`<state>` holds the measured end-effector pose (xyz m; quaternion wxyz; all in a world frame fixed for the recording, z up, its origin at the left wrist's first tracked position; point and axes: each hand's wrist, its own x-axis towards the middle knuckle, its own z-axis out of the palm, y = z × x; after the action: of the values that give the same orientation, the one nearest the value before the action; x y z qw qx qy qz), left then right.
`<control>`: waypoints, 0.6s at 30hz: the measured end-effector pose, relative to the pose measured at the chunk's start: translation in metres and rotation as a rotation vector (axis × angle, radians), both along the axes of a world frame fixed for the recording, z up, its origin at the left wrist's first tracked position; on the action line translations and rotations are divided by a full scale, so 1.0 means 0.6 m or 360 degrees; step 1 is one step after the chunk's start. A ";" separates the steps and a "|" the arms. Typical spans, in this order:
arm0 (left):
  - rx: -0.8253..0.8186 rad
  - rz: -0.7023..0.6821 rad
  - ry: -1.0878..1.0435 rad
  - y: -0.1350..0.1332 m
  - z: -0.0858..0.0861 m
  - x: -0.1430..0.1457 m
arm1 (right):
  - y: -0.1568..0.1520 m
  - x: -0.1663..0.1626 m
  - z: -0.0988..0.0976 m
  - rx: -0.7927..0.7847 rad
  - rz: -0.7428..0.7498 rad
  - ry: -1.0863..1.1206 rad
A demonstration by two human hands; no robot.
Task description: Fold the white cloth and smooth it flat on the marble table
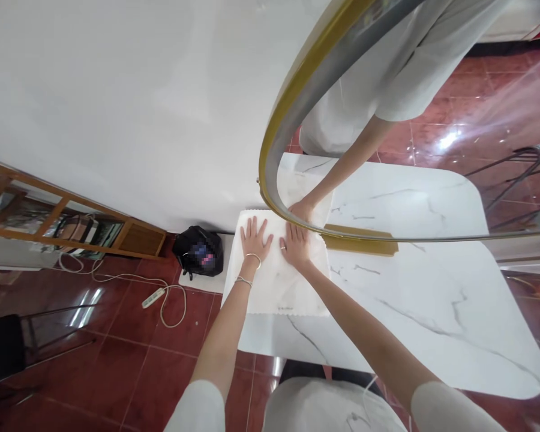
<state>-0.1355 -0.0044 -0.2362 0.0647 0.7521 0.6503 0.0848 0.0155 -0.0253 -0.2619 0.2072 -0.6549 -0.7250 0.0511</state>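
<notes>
A white cloth [274, 288] with a scalloped edge lies spread flat over the left end of a white marble-patterned table [414, 300]. My left hand [254, 240] rests palm down on its upper left part, fingers spread, with bracelets at the wrist. Beside it, my right hand [297, 245] lies flat on the cloth close to the mirror, a ring on one finger. Neither hand grasps anything. The lower edge of a large gold-framed mirror [266, 144] hangs just over the right fingertips and partly hides them.
A gold mirror base [364, 241] sits on the table. The mirror reflects an arm and pale clothing. Left of the table are a black bag [198, 252] by the wall, a white power strip [153, 298] with its cord on red floor tiles, a wooden shelf [139, 239] and a dark chair [2, 351].
</notes>
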 end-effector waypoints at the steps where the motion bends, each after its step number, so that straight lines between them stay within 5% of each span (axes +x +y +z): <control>1: 0.0001 0.0039 0.0007 0.000 0.000 -0.009 | 0.007 -0.008 0.003 -0.0018 0.0036 0.0005; 6: 0.0010 0.0323 0.0006 -0.055 0.005 -0.055 | -0.031 -0.050 0.022 -0.0132 0.0529 0.0097; 12: 0.0049 0.0584 -0.0050 -0.217 -0.002 -0.100 | -0.251 -0.076 0.048 -0.0191 0.1081 0.0105; 15: 0.0048 0.0478 -0.0005 -0.295 -0.005 -0.113 | -0.320 -0.067 0.055 -0.0289 0.1138 0.0109; 18: 0.0033 0.0242 0.0062 -0.332 -0.003 -0.099 | -0.336 -0.043 0.055 -0.0296 0.1106 0.0115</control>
<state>-0.1948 -0.2035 -0.2381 0.0376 0.7028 0.7057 0.0817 -0.0101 -0.2268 -0.2290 0.1424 -0.3830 -0.8888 0.2073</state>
